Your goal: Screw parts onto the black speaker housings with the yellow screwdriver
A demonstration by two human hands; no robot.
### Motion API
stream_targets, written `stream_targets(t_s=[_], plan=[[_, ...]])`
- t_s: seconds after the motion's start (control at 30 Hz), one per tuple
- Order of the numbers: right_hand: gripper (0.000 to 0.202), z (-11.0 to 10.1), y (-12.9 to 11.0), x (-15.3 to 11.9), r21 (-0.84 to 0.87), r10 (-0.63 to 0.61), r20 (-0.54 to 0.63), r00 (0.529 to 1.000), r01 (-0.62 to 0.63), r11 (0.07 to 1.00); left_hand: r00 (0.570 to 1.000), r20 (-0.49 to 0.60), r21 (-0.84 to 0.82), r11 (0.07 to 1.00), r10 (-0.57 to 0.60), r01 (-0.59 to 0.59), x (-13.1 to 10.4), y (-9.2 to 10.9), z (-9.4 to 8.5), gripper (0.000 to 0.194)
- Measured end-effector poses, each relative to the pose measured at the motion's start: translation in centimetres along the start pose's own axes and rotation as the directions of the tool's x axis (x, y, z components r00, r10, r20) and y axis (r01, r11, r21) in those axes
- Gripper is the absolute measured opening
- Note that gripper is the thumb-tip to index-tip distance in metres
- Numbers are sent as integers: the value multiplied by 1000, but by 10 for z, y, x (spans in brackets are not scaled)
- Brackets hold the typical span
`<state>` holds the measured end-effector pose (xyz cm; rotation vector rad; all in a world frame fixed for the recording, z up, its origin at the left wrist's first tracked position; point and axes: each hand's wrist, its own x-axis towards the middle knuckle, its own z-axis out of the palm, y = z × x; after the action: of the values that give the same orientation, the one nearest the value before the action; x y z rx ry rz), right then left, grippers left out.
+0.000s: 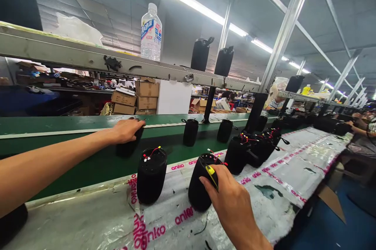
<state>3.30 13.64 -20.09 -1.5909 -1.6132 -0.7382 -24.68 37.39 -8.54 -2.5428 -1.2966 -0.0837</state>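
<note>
My left hand (128, 130) reaches over the green conveyor belt, its fingers closed round the top of a black cylindrical speaker (125, 149). Between thumb and fingers, my right hand (232, 199) grips a small yellow-and-black hand tool (210, 171) whose exact kind I cannot make out. That hand is right against an upright black speaker housing (196, 189) on the plastic-covered bench, with thin red wires coming out of its top. To its left stands another open-topped speaker housing (152, 179) with red wires and small white and yellow connectors.
More wired speaker housings (237, 156) cluster along the bench (176, 187) to the right. Two looped speakers (190, 132) ride the belt (170, 149). Overhead, a metal shelf (164, 68) carries a water bottle (151, 35) and speakers. A person's arm (360, 128) shows far right.
</note>
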Motion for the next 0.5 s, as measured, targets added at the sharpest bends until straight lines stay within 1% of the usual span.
stream_targets(t_s=[0.1,0.17,0.23,0.3,0.37,0.43,0.5], plan=[[38,0,1,1,7,-9,-1,1000,9,1000,990,-34,-107,985,133,-136,28,32,-15,56],[37,0,2,1,3,-15,1,1000,15,1000,971,-58,-183,954,233,-239,43,60,-22,63],[36,0,3,0,-10,-13,-4,1000,13,1000,949,-61,-245,917,310,-315,53,91,-25,66],[35,0,3,-2,-19,-12,-16,1000,12,1000,923,-57,-291,878,380,-380,56,119,-25,70],[34,0,2,-3,-22,-13,-20,1000,13,1000,896,-44,-316,844,442,-432,54,142,-22,74],[33,0,1,-3,-17,-16,-16,1000,16,1000,870,-28,-322,819,493,-475,52,158,-20,75],[35,-1,3,-1,-15,-13,-9,1000,13,1000,846,-5,-319,800,534,-507,50,166,-22,75]])
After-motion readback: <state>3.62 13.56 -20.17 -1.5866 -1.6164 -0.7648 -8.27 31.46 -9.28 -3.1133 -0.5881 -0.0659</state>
